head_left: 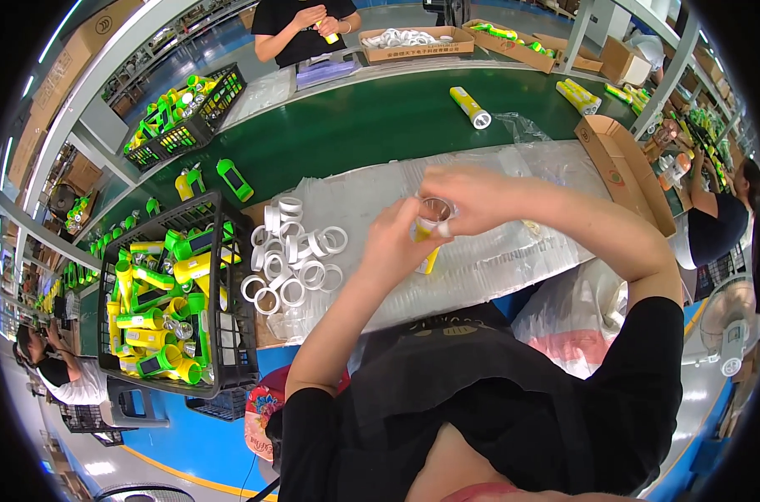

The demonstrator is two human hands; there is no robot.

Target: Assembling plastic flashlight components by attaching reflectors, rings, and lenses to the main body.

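A yellow flashlight [428,260] is upright between my hands, its round clear-looking head pointing up. My left hand [394,240] is wrapped round its side, and the fingers hide most of the body. From the other side my right hand [470,199] grips the rim of the head with its fingertips. Both hands are over the plastic-covered work surface [488,259]. To the left of my left hand lies a loose pile of white rings [292,255]. Whether a white ring sits on this flashlight's head I cannot make out.
At left stands a black crate [221,335] full of yellow and green flashlight parts; another crate [191,134] is behind it. A green conveyor belt [355,117] carries a finished-looking flashlight [470,108]. An open cardboard tray [622,176] stands at right. A co-worker [304,29] works across the belt.
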